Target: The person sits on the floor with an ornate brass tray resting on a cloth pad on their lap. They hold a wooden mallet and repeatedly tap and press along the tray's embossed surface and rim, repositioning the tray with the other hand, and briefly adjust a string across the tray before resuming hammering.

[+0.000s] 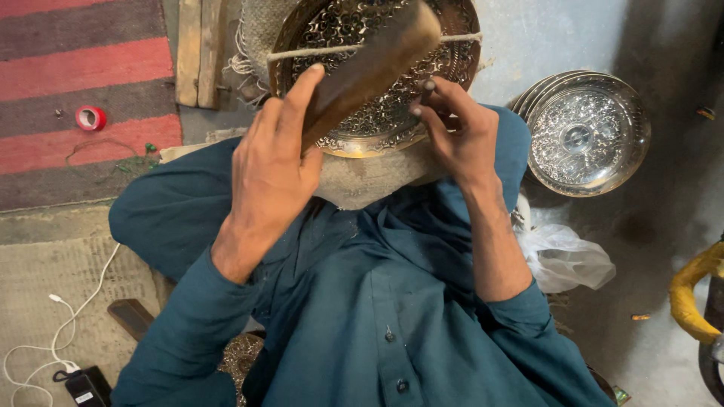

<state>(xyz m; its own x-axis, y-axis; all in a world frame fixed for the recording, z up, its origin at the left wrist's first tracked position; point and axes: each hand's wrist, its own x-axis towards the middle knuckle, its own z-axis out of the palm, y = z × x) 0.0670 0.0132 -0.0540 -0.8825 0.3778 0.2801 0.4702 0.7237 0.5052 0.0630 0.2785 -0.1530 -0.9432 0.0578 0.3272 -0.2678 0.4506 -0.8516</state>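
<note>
- We judge the wooden mallet [369,68] could glance off the thin punch [427,92] and strike our right hand's [460,139] fingertips, which pinch it against the engraved brass plate [381,45] on our lap
- Our left hand [268,169], raised and tilted, wraps the mallet firmly
</note>
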